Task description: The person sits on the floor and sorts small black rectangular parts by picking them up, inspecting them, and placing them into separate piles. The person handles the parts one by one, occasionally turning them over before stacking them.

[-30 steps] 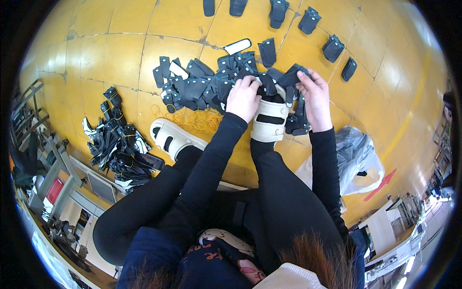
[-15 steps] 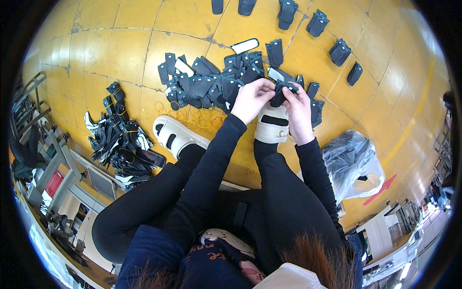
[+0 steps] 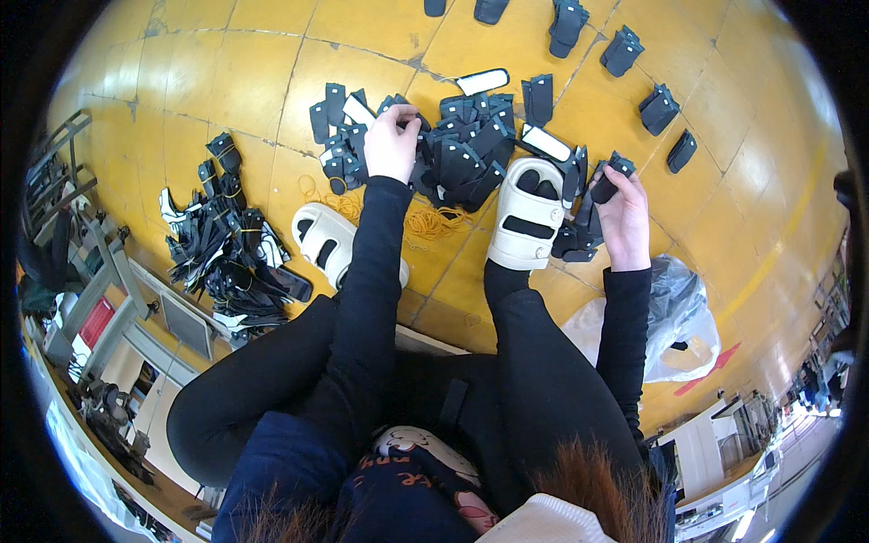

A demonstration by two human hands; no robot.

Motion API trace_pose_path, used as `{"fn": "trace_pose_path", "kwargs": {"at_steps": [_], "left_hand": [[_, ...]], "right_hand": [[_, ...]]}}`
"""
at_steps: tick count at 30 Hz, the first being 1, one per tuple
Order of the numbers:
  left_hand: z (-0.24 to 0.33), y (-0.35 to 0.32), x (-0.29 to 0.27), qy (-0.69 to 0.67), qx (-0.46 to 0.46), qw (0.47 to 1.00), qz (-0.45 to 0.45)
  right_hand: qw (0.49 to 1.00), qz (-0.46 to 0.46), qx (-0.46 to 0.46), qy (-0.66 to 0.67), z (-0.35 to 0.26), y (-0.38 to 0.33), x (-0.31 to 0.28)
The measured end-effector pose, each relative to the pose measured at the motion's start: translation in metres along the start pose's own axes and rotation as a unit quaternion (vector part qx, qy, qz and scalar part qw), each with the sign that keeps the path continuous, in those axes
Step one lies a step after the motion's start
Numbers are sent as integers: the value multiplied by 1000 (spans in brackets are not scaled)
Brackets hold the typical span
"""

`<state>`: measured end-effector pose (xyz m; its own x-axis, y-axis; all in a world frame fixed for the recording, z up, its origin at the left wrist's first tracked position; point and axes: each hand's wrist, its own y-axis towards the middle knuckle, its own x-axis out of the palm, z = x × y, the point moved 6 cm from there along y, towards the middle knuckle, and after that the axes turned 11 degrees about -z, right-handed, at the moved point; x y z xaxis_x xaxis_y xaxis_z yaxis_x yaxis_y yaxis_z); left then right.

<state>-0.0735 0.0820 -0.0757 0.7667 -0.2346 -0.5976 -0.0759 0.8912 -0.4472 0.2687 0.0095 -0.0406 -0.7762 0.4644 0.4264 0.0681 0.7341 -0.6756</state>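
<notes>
My right hand (image 3: pixel 622 213) grips a small black fabric piece (image 3: pixel 605 186) with a pale tag, at the right side of the pile. Over the left part of the heap, my left hand (image 3: pixel 391 145) has its fingers curled together; what lies between the fingertips, if anything, cannot be made out. Beneath and around it spreads a pile of black fabric pieces (image 3: pixel 466 163), several with small white tags. Two pieces showing white faces lie among them, one by the left hand and a white-faced strip (image 3: pixel 546 142) beyond my right shoe.
My cream sandals (image 3: pixel 523 214) stand at the pile's near edge. Yellow elastic bands (image 3: pixel 434 221) lie between them. Banded black bundles (image 3: pixel 231 244) and a phone (image 3: pixel 295 286) are at left. A clear plastic bag (image 3: pixel 679 317) sits at right. Small black stacks (image 3: pixel 659 109) dot the yellow floor.
My hands have moved apart: the left went leftward over the heap, the right went right and nearer with the black piece. The view has shifted slightly.
</notes>
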Motion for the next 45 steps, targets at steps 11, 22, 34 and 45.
{"fn": "trace_pose_path", "kwargs": {"at_steps": [11, 22, 34, 45], "left_hand": [[15, 2, 19, 17, 71, 986, -152], [-7, 23, -6, 105, 131, 977, -134], [-11, 16, -30, 339, -80, 890, -293], [20, 17, 30, 142, 170, 961, -165]], "right_hand": [[998, -40, 36, 19, 10, -3, 16], [1000, -13, 24, 6, 4, -2, 13], [1000, -11, 28, 3, 6, -4, 7], [999, -30, 10, 10, 10, -1, 12]]}}
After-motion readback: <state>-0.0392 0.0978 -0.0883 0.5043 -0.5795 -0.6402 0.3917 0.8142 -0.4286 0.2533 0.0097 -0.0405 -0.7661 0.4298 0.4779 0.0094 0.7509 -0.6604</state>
